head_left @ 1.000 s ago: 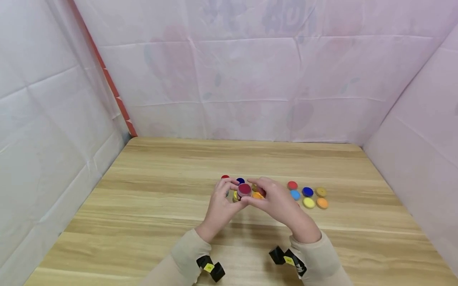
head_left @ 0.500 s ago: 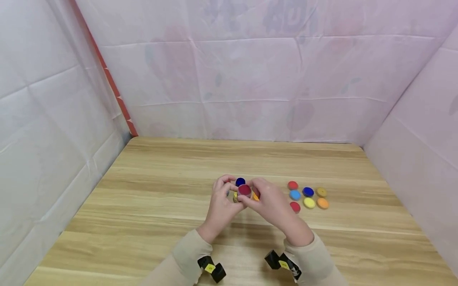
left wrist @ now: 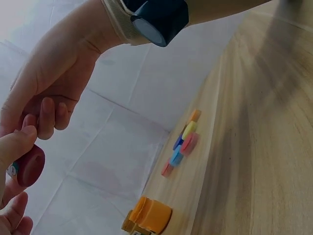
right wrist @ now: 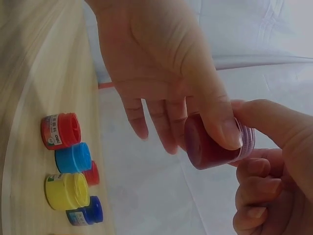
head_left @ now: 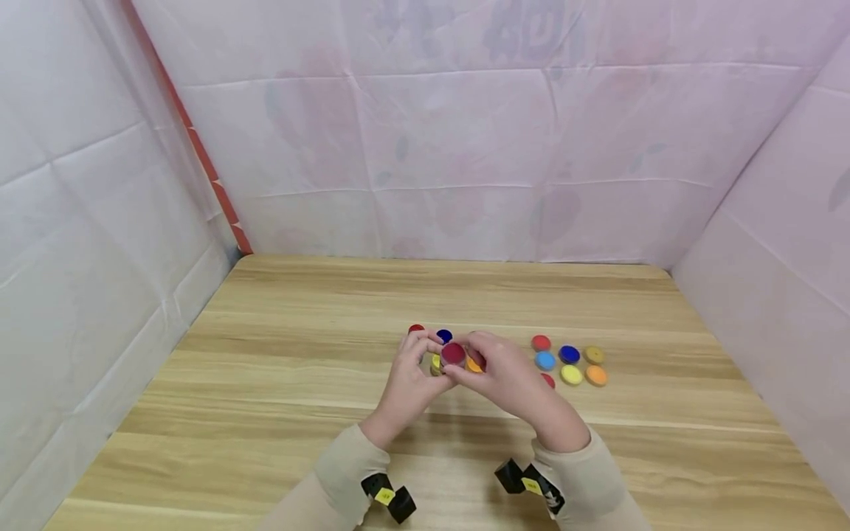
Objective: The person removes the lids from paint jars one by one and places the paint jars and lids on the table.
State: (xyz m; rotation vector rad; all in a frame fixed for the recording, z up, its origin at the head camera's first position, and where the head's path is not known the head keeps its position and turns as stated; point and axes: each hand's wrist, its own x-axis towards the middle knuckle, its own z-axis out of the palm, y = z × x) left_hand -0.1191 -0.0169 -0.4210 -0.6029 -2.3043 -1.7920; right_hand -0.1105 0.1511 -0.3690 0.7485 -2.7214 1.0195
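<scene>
Both hands meet over the table at a small clear paint jar [head_left: 454, 355] of dark red paint, its lid off. My left hand [head_left: 409, 383] grips the body; in the right wrist view its thumb [right wrist: 222, 127] lies along the jar's side. My right hand [head_left: 508, 376] pinches at the threaded rim with thumb and fingers, its other fingers curled beside it. The jar's dark red base [left wrist: 32, 166] faces down in the left wrist view. Beyond the hands stand open jars, partly hidden: red [right wrist: 61, 131], light blue [right wrist: 73, 157], yellow [right wrist: 67, 191], dark blue [right wrist: 87, 211] and orange [left wrist: 155, 215].
Several round lids lie right of the right hand, among them red [head_left: 541, 343], blue [head_left: 569, 355], yellow [head_left: 571, 375] and orange [head_left: 596, 375]. Part of another red lid [head_left: 547, 380] shows beside the right hand. White cloth walls [head_left: 425, 147] surround the wooden table [head_left: 265, 369].
My right hand has drawn slightly inward against the jar's rim, revealing the near red lid, then eased back a little. My left hand keeps holding the jar in place.
</scene>
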